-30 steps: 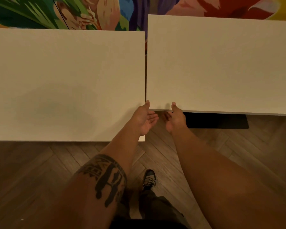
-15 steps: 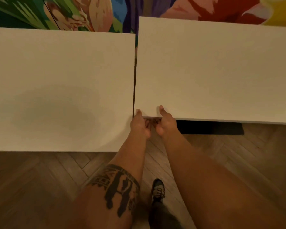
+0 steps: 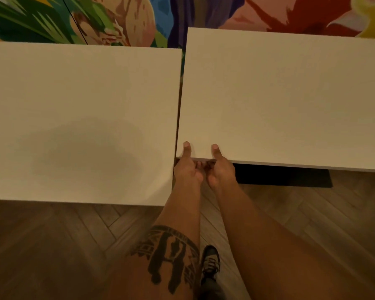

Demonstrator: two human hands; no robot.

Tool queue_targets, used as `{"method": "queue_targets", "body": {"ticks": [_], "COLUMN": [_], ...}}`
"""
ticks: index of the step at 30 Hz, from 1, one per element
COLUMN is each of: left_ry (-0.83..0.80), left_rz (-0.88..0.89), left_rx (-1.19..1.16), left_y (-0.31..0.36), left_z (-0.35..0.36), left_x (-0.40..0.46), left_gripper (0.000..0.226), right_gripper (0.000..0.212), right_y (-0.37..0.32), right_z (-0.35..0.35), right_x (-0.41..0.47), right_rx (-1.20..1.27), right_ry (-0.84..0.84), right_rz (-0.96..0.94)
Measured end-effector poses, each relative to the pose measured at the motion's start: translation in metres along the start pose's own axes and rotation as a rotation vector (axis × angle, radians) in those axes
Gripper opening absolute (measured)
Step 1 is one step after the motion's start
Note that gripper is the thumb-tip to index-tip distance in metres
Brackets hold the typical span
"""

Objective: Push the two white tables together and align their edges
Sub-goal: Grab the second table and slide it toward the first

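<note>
Both hands clamp the right table [image 3: 290, 100] at its near-left corner: left hand [image 3: 187, 167] and right hand [image 3: 220, 169] side by side, thumbs on top, fingers curled beneath. The left table [image 3: 80, 118] sits just beside it, 1 thin gap between, its near edge closer to the person.
</note>
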State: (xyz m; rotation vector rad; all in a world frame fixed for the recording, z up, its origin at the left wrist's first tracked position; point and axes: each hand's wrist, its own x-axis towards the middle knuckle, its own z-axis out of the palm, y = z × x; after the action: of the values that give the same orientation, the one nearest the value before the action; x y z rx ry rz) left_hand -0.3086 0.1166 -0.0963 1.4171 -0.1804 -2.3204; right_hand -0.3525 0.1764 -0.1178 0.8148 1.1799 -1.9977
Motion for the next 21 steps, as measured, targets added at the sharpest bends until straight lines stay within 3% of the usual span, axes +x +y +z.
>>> {"method": "queue_targets", "body": {"ticks": [7, 15, 21], "left_ry": [-0.020, -0.042, -0.031], "left_rz": [-0.024, -0.099, -0.107], "left_rx": [-0.066, -0.069, -0.109], "left_y": [-0.004, -0.007, -0.005], "left_z": [-0.011, -0.028, -0.032], "left_x": [-0.008, -0.026, -0.037], "left_gripper": [0.029, 0.045, 0.033], "right_gripper": [0.042, 0.051, 0.057], "right_y": [0.011, 0.022, 0.024], "right_z": [-0.012, -0.029, -0.036], "right_x": [-0.006, -0.019, -0.022], "right_rx": [-0.007, -0.009, 0.000], "right_ry": [-0.004, 0.018, 0.025], "right_rz": [-0.027, -0.058, -0.080]}}
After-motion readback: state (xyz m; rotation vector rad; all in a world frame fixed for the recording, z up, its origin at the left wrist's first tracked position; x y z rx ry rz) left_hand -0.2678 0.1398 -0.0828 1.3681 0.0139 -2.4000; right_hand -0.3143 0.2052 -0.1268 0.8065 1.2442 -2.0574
